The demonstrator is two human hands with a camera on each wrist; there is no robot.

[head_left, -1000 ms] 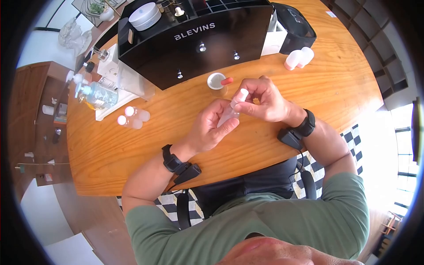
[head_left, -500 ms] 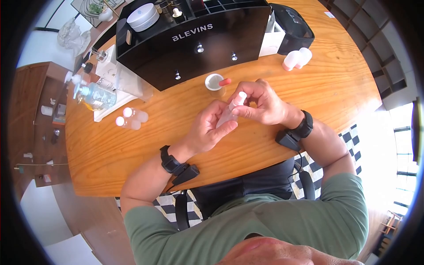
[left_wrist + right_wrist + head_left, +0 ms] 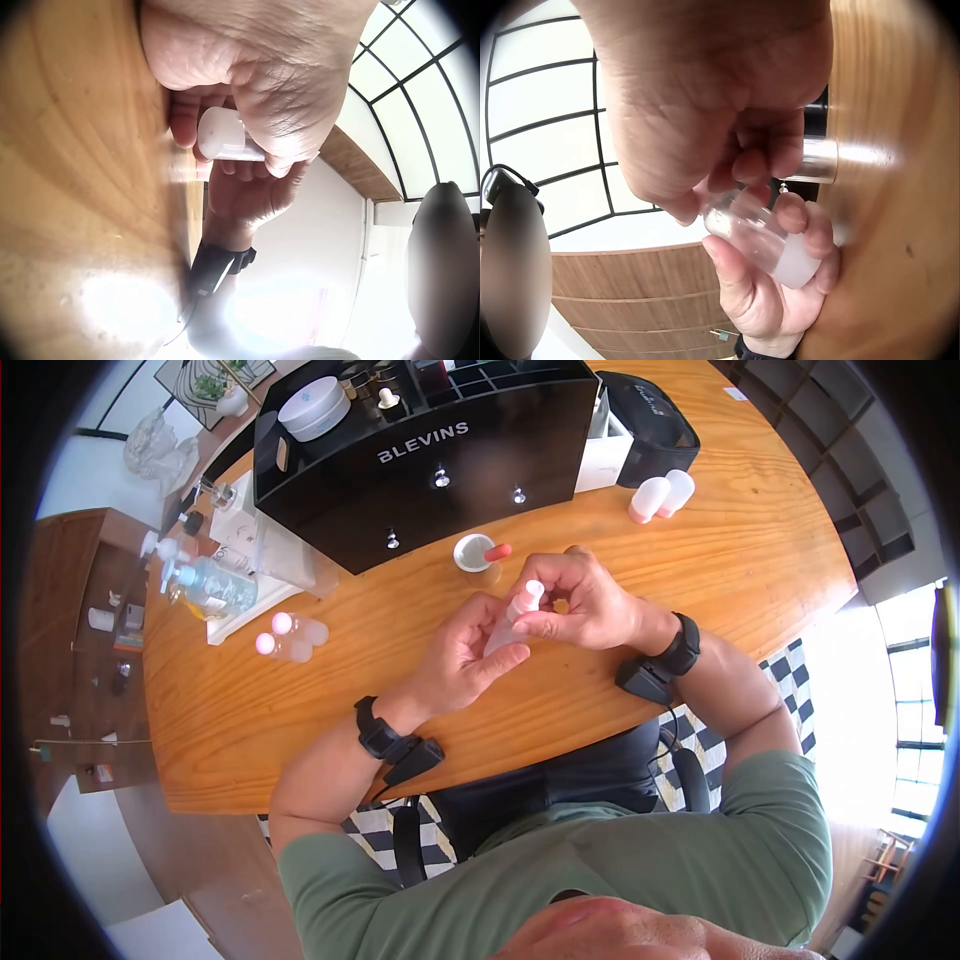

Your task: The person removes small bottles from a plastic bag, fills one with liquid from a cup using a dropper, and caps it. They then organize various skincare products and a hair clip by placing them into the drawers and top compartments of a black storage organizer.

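My left hand [image 3: 462,660] grips a small see-through bottle [image 3: 761,232] between thumb and fingers. A frosted white base [image 3: 221,133] covers its lower end. The bottle leans, its white top [image 3: 534,589] pointing up and away from the person. With thumb and fingertips, my right hand [image 3: 585,600] pinches the bottle near its neck. In the right wrist view the right fingers hide most of that neck. Just beyond the hands stands a small white-rimmed cup [image 3: 460,565], with a red-pink piece [image 3: 498,552] at its right edge.
A black drawer box [image 3: 420,490] marked BLEVINS stands behind the cup. Two small pink-capped bottles [image 3: 300,638] lie at left, near a blue pump bottle [image 3: 222,590]. Two white bottles [image 3: 650,498] stand at right, before a black pouch [image 3: 650,430].
The head view has shifted slightly, so the scene sits lower and further left. Both hands keep hold of the bottle, with little change in their grip.
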